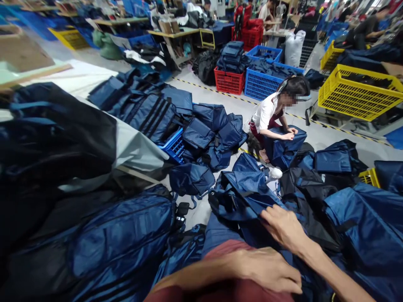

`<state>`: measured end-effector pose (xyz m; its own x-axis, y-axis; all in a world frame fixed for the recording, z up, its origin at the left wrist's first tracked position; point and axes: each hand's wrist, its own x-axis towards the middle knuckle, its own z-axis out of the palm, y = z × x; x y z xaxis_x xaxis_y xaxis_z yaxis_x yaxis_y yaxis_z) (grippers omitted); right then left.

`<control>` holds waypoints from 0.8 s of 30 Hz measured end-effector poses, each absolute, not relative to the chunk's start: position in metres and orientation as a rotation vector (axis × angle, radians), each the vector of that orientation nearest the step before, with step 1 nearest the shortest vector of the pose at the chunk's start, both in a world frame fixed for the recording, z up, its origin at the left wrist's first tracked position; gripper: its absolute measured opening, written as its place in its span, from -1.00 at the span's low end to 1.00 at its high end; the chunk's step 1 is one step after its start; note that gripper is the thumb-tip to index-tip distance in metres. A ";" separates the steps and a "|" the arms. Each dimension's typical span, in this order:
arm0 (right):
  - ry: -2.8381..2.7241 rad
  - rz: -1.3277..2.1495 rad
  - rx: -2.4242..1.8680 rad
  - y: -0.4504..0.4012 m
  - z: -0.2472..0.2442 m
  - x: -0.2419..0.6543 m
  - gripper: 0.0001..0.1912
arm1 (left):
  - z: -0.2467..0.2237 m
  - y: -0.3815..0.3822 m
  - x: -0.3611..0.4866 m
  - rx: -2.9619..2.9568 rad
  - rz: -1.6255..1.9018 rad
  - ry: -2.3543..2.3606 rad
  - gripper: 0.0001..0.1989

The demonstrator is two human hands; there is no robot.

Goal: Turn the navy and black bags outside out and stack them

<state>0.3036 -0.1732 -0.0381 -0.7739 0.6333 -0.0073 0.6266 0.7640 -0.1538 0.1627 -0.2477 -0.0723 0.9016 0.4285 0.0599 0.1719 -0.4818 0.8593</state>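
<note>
Pale floor [217,99] shows between heaps of navy bags, with worktables [178,32] and crates farther off. Your right hand [283,224] has its fingers bent and closed on the near edge of a navy bag [248,182], which spreads ahead of that hand and to its left, over your lap. Your left hand [270,270] lies nearer to you, palm down with fingers curled, above the maroon cloth [233,247]; you can't tell from this view whether it grips anything. Well to the left of that hand lies a long blue bag [122,230]; to the right of your right hand are a black bag [311,201] and a big blue bag [371,218]. Just beyond your right hand sits a white bundle [274,174]. Farther past it, a person in a white shirt [266,113] crouches, hands at a folded bag [285,147]. A yellow crate [359,94] stands beyond, to the right.
</note>
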 end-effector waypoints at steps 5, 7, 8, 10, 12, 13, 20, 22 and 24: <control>-2.783 0.420 -0.894 -0.219 -0.029 0.326 -0.82 | -0.042 -0.195 0.007 1.659 0.877 1.410 -0.71; -2.755 0.448 -0.869 -0.232 -0.022 0.337 -0.81 | -0.051 -0.157 -0.045 1.657 0.835 1.758 -0.36; -2.753 0.465 -0.857 -0.239 -0.020 0.346 -0.82 | -0.060 -0.141 -0.065 1.654 0.675 1.822 -0.11; -2.731 0.467 -0.855 -0.250 -0.018 0.371 -0.82 | -0.081 -0.123 -0.092 1.623 0.360 1.742 0.17; -2.689 0.425 -0.898 -0.261 -0.020 0.404 -0.79 | -0.099 -0.121 -0.104 1.657 0.191 1.543 0.26; -2.671 0.409 -0.940 -0.266 -0.023 0.421 -0.76 | -0.104 -0.123 -0.107 1.699 0.158 1.466 0.27; -2.515 0.600 -1.243 -0.282 -0.046 0.484 -0.81 | -0.099 -0.131 -0.101 1.969 0.170 1.578 -0.44; -2.445 0.683 -1.350 -0.281 -0.049 0.487 -0.81 | -0.090 -0.134 -0.090 1.975 0.296 1.634 -0.46; -2.371 0.715 -1.456 -0.278 -0.044 0.494 -0.73 | -0.076 -0.142 -0.075 1.937 0.434 1.711 -0.47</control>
<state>0.4943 -0.2776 -0.0440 -0.4596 0.8877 -0.0282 0.7554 0.3741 -0.5379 -0.0747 -0.1419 -0.0758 0.1529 0.9835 -0.0969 0.8186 -0.0711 0.5699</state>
